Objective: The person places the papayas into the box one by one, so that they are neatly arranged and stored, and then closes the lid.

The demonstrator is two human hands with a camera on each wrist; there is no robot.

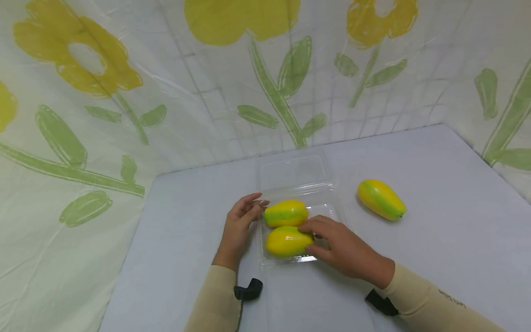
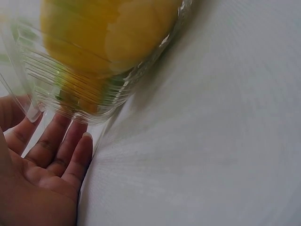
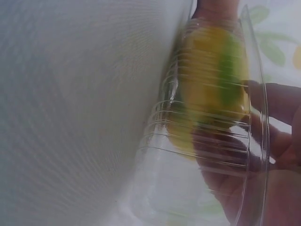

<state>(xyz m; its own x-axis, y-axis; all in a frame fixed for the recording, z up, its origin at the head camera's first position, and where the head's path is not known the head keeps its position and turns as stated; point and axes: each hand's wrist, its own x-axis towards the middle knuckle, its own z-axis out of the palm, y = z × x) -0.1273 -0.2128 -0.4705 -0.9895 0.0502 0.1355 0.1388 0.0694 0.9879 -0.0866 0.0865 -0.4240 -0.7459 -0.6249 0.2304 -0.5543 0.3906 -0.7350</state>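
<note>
Two yellow-green papayas lie side by side in a clear plastic clamshell box, its lid (image 1: 294,171) folded open toward the back. My left hand (image 1: 239,226) pinches the box's left rim, with the thumb at the edge and the fingers against the outer wall (image 2: 101,106). The far papaya (image 1: 286,213) is just beside those fingertips. Over the box, my right hand (image 1: 342,244) holds the right end of the near papaya (image 1: 286,243) between thumb and fingers. Through the clear wall in the right wrist view, these fingers show partly blurred behind the plastic ribs (image 3: 202,150).
A third papaya (image 1: 380,199) lies on the white tabletop (image 1: 439,221) to the right of the box. Behind the table hangs a pale curtain (image 1: 199,101) printed with yellow flowers. Black straps (image 1: 249,290) sit at both wrists.
</note>
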